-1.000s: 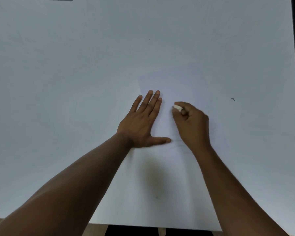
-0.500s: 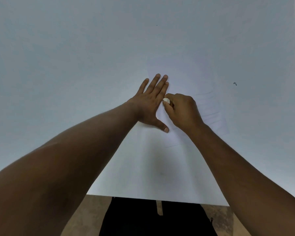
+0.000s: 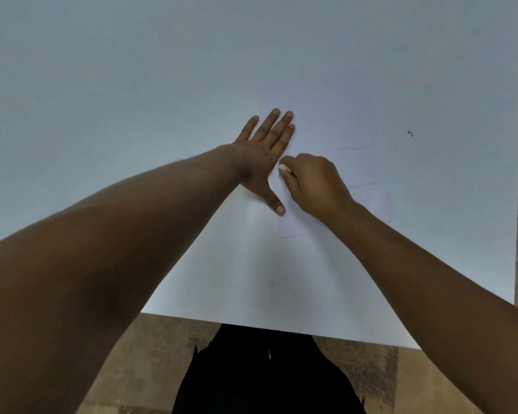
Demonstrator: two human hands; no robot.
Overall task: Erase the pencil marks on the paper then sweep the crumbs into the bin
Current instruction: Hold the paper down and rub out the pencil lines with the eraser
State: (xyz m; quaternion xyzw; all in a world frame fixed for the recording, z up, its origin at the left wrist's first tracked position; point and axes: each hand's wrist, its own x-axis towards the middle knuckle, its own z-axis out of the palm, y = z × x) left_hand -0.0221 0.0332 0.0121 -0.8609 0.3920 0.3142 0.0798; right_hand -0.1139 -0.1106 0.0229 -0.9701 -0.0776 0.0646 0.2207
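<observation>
White table (image 3: 132, 85) fills most of the view, with brown floor (image 3: 150, 354) showing below its near edge and a small dark mark (image 3: 410, 133) on its right part, well apart from my hands. Paper (image 3: 341, 138), one white sheet with faint pencil lines, lies flat right of centre; my left hand (image 3: 263, 156) is spread and pressed flat on its left edge, thumb pointing toward me. Right hand (image 3: 314, 183), fingers curled, pinches a small white eraser (image 3: 282, 168) against the sheet just beside my left palm.
</observation>
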